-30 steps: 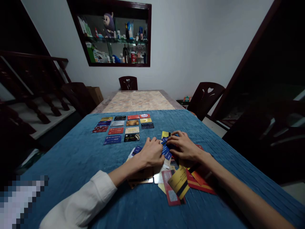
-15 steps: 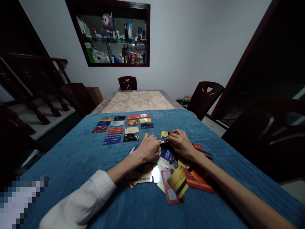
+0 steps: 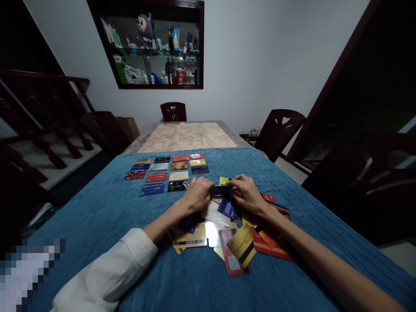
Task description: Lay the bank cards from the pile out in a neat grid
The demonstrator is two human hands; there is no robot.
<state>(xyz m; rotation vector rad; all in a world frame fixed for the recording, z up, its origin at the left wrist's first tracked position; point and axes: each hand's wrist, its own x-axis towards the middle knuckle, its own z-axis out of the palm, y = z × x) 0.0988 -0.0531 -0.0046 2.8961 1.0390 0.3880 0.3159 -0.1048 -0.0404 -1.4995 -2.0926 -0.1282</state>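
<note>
Left hand point(image 3: 199, 191) and right hand point(image 3: 246, 193) pinch a dark card point(image 3: 220, 190) above the pile point(image 3: 216, 214), best held lightly by its ends!

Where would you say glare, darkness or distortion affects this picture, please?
Head view: glare whitens one pale card; the far right falls nearly black; the wall cabinet slants along its left side, perhaps from a wide lens; a pixelated patch hides the lower left.
</note>
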